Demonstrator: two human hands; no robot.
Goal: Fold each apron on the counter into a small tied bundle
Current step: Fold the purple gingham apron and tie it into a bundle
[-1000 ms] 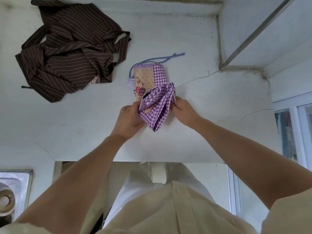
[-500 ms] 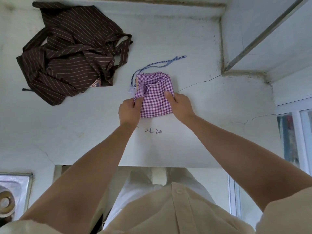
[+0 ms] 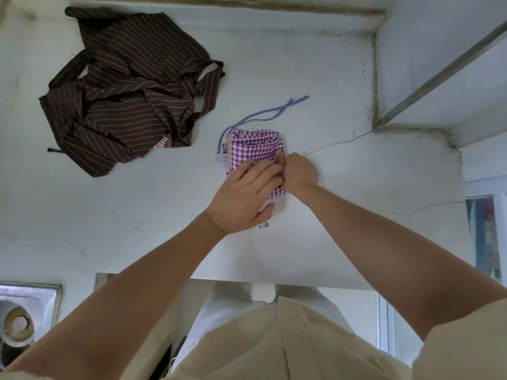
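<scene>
Purple gingham apron [image 3: 253,148], brown pinstriped apron [image 3: 129,91]

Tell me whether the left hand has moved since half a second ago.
Yes. The left hand slid right, from the left edge of the purple checked apron onto its top, nearer the counter crack.

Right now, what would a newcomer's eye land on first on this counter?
The purple gingham apron, folded small at the middle of the counter, with the left hand pressing flat on it and the right hand gripping its right edge. Its blue striped tie trails loose behind it, and the brown striped apron lies crumpled at far left.
</scene>
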